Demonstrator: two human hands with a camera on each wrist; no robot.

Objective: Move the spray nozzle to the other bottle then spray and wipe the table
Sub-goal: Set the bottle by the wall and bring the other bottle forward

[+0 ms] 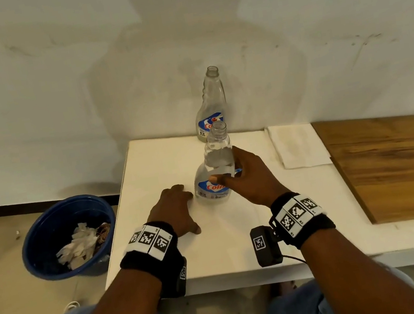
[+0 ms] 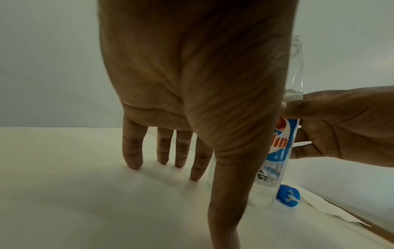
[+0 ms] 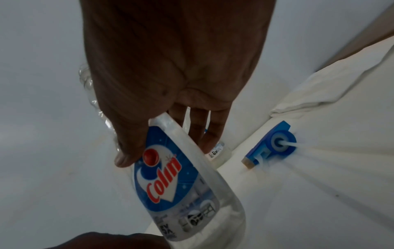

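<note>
Your right hand wraps around the near bottle, steadying its bare neck.
Your left hand rests flat, fingers spread, on the counter; the blue spray nozzle lies just beside the bottle, ready to fit.

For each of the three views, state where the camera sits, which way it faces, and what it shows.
Head: on the head, facing down at the white table; both forearms, left hand, right hand show.
Left wrist: under the left wrist, along the left hand's fingers touching the table.
Right wrist: under the right wrist, along the palm gripping the near bottle.
Both wrist views share this bottle and the blue spray nozzle.
</note>
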